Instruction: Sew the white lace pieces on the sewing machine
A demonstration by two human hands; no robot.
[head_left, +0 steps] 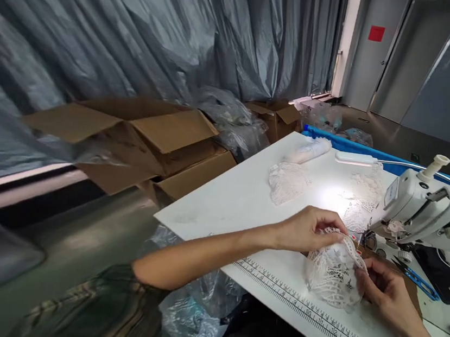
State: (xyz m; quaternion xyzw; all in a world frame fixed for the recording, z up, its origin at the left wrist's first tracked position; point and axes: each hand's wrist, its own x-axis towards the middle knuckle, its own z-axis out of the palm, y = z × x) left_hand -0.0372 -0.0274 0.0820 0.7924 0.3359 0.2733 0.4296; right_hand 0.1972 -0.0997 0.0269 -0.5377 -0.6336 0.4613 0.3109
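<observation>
Both my hands hold a piece of white lace (333, 272) just above the white sewing table (241, 198). My left hand (310, 228) pinches its top edge with curled fingers. My right hand (384, 289) grips its right side, fingers closed on the fabric. The lace sits close in front of the white sewing machine (429, 210), near its needle area. A printed ruler scale (313, 316) runs along the table's near edge below the lace.
More lace pieces (287, 181) and a white roll (307, 151) lie farther back on the table. Blue-handled snips (417, 277) rest by the machine. Open cardboard boxes (150, 143) and plastic bags (195, 307) stand on the floor at left, before a grey plastic curtain (144, 27).
</observation>
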